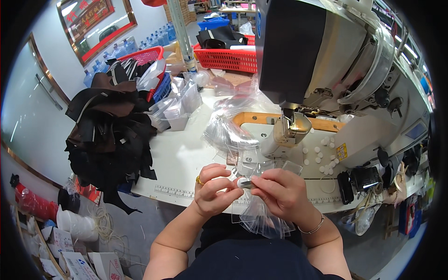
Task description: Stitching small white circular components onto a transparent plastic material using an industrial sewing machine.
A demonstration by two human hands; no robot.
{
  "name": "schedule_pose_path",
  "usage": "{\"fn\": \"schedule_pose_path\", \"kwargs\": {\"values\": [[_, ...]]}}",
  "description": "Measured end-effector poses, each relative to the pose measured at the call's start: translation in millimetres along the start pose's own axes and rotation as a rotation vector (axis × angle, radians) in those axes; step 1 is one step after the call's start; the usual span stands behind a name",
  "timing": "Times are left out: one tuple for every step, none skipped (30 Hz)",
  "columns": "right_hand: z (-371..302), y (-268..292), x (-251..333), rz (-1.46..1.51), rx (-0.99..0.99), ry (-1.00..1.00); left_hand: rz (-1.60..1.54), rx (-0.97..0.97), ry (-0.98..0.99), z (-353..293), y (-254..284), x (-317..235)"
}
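Note:
My left hand (pixel 215 189) is closed in a pinch on a small white round disc (pixel 241 181) at the table's front edge. Beside it my right hand (pixel 283 192) is closed, its thumb and fingertips on a small grey pointed piece (pixel 246 185) that lies against the disc. Whether that piece is a blade cannot be made out. Clear plastic pieces (pixel 263 219) hang in a bunch below my hands. More clear plastic pieces (pixel 227 133) spread in a fan over the table just beyond, beside the sewing machine's metal arm end (pixel 284 135).
The large sewing machine (pixel 291 51) overhangs the right. Several white discs (pixel 322 156) lie under it. Dark fabric pieces (pixel 109 126) are heaped on the table's left edge. A clear plastic bin (pixel 179 109) and red baskets (pixel 226 58) stand behind. A printed ruler (pixel 172 191) runs along the front edge.

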State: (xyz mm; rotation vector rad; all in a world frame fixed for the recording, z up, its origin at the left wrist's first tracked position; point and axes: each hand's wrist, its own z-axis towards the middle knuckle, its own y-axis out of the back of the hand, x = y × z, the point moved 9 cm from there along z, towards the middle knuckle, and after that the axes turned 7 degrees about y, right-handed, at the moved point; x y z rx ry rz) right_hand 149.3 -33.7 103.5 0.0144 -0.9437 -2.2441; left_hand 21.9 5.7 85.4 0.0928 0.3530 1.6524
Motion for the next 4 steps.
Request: {"fn": "schedule_pose_path", "kwargs": {"values": [[0, 0, -1, -0.001, 0.001, -0.001, -0.017, 0.010, 0.000, -1, -1, 1], [-3, -3, -10, 0.126, -0.008, -0.078, -0.033, 0.020, 0.000, -1, -2, 1], [-6, -6, -20, 0.253, -0.017, -0.155, -0.043, 0.017, 0.008, -2, -1, 2], [-10, -7, -28, 0.385, -0.052, -0.191, -0.051, 0.014, 0.015, -2, -1, 2]]}}
